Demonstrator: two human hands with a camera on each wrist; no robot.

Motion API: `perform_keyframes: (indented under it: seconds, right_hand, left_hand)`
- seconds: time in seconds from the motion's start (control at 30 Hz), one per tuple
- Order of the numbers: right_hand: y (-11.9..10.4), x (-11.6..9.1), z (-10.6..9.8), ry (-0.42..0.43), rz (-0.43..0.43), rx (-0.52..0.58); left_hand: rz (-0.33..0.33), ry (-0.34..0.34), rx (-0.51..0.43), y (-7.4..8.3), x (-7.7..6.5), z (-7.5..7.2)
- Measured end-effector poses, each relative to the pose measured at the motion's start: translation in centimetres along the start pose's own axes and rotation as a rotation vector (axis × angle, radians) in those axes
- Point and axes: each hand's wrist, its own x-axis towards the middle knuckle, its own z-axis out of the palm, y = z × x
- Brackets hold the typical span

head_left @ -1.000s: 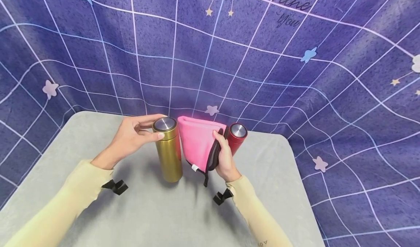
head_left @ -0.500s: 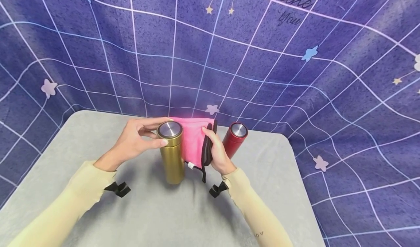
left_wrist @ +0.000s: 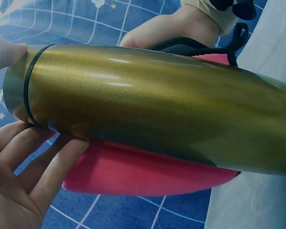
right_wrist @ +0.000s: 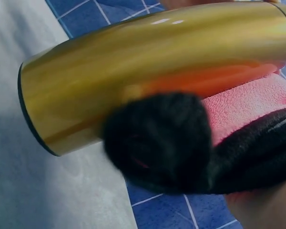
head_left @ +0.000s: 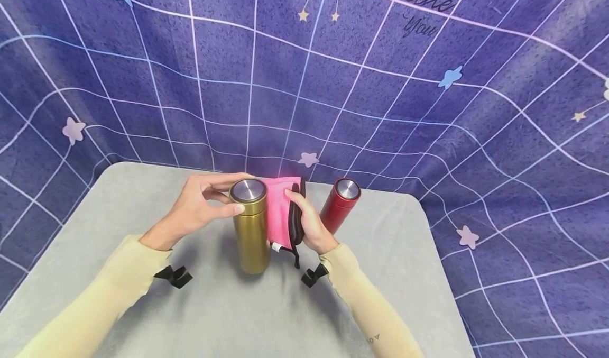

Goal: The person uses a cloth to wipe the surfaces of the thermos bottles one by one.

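Left fingers (head_left: 221, 179) clasp a capped gold flask (head_left: 251, 236) – right fingers (head_left: 298, 198), a pink cloth (head_left: 277, 215).

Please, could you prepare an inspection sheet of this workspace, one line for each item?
Surface: light grey table, no spill seen on the visible part.
Job's things: gold bottle, roughly upright; pink cloth with black edging, beside and partly behind it.
Clutter: red bottle, partly hidden by the right hand.
Hands: left hand grips the gold bottle near its top; right hand holds the pink cloth.
Cables: nothing seen.
Surroundings: purple-blue grid-patterned backdrop.
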Motion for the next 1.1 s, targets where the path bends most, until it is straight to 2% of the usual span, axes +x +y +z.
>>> perform_keyframes:
  seconds: [0.3,0.57,0.8,1.1]
  right_hand:
    - [0.9,0.0,-0.3,-0.01,0.049,-0.016]
    - [1.9,-0.2,-0.7,-0.003,0.112,-0.017]
    - [3.1,-0.4,-1.0,-0.03,0.157,-0.005]
    - [4.6,-0.8,-1.3,-0.002,0.222,-0.036]
  left_hand:
    - [-0.044,0.01,-0.008,0.3,0.5,0.1]
    - [-0.079,-0.02,-0.1,0.7,0.8,-0.1]
    - [-0.122,0.018,-0.127,0.9,0.7,-0.4]
    - [-0.106,0.055,-0.158,0.8,0.9,-0.8]
